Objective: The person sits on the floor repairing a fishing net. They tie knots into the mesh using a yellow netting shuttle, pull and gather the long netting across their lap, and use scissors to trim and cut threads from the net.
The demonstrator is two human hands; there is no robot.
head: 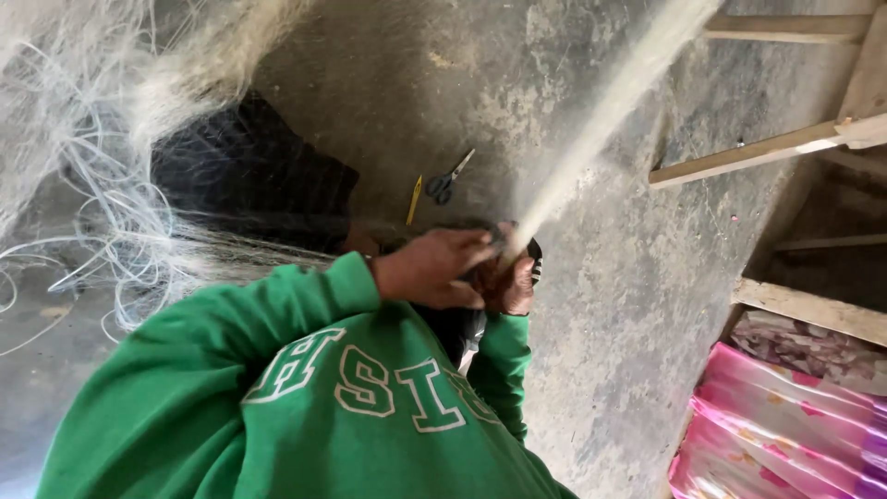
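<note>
Fingers of the left hand (pixel 434 268) and right hand (pixel 511 282) curl together, pinching a taut pale net strand (pixel 591 129) that runs toward one o'clock, with scissors (pixel 447 180) and a yellow tool (pixel 415 200) at twelve on the concrete floor (pixel 610 305).

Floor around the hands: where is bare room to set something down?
Bare concrete floor lies between the taut net bundle and the wooden frame, and beyond the scissors. Loose netting crowds the other side.
</note>
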